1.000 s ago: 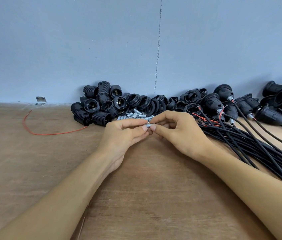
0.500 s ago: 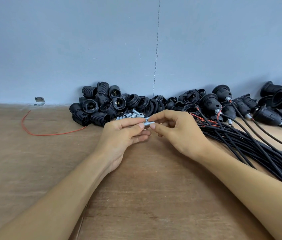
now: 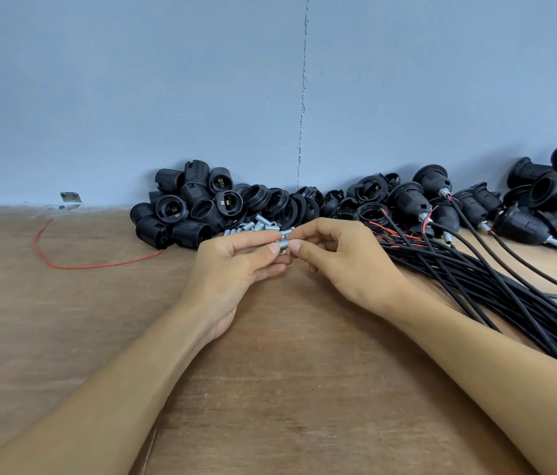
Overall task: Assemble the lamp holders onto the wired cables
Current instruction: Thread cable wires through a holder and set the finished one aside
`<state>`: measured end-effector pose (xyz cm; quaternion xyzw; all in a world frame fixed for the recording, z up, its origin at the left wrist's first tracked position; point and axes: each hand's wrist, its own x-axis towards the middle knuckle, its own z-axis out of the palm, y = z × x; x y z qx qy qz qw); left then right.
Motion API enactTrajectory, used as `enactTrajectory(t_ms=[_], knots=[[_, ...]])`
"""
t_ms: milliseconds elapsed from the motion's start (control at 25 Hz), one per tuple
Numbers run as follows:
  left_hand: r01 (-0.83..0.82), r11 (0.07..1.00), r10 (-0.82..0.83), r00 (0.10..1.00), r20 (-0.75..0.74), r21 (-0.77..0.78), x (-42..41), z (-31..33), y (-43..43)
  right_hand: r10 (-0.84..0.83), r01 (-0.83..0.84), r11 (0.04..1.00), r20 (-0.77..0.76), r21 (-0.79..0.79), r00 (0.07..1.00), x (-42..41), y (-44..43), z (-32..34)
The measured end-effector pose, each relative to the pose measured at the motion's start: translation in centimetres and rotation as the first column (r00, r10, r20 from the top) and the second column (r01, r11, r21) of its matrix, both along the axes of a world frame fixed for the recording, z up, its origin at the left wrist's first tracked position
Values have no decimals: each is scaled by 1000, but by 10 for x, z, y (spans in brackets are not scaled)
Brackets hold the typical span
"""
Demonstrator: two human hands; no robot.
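Wooden table (image 3: 304, 389) against blue-grey wall (image 3: 167, 80); left hand (image 3: 232, 265) and right hand (image 3: 345, 265) in fingertip pinch on metal tube (image 3: 283, 244).

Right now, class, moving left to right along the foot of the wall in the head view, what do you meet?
Metal bracket → ribbed black lamp holders → black rings → lamp holders already on cables.
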<state>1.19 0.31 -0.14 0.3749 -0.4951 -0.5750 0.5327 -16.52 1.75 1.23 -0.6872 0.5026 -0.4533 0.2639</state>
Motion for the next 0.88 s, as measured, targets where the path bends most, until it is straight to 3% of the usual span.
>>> enactTrajectory(t_ms=[200,480,560,720,800,880], knots=[[-5,996,10,998,56,-85,-1,-3,1,-31,31,1000,-125,2,992,-1,-1,-1],[-17,980,38,994,105,-199,-5,-2,4,-70,78,994,-106,74,992,2,-2,0],[-38,973,66,991,118,-226,-6,-2,4,-74,75,994,-12,77,997,4,-3,0],[-107,958,148,979,142,-264,-7,-3,4,61,-132,980,402,152,914,4,-3,6],[-126,950,173,974,144,-286,-5,-2,4,111,-201,966,438,163,892,3,-1,8],[-137,932,207,961,183,-336,-5,0,5,81,-174,960,373,221,924,5,0,9]])
